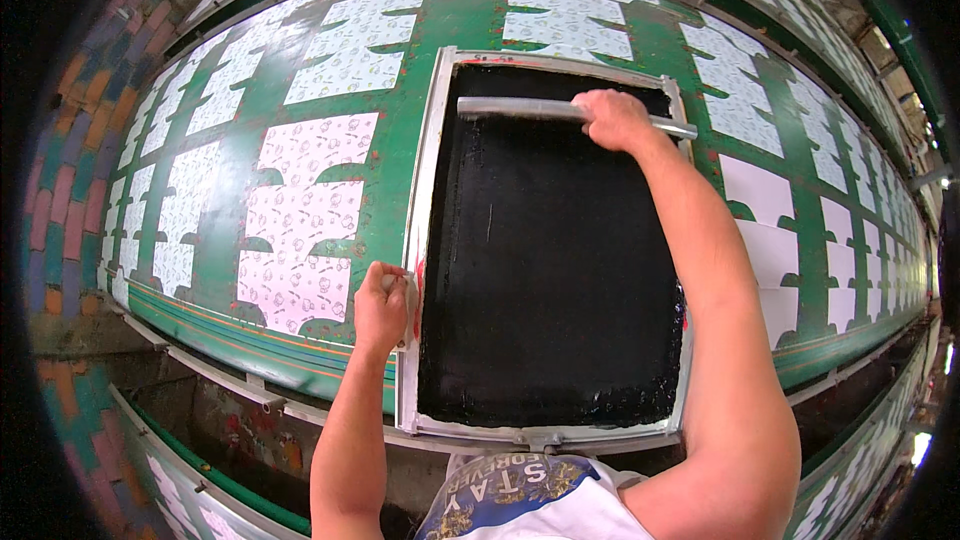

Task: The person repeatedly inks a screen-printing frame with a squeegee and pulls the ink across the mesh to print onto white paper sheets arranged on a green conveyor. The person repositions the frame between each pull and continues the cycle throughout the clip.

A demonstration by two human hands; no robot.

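A screen printing frame with a pale metal rim lies in front of me on the green printing table, its mesh covered in black ink. Near the far end of the mesh, my right hand is closed around a silver squeegee, which lies crosswise over the ink with its right end reaching the rim. My left hand is closed on the left side of the frame's rim. What its fingers grip there is mostly hidden. The fabric beneath the frame is out of sight.
Cut white fabric pieces, several printed with small figures, lie in rows on the green table. A printed piece is left of the frame; plain pieces are at the right. A metal rail edges the table's near side. More tables stand behind and beside.
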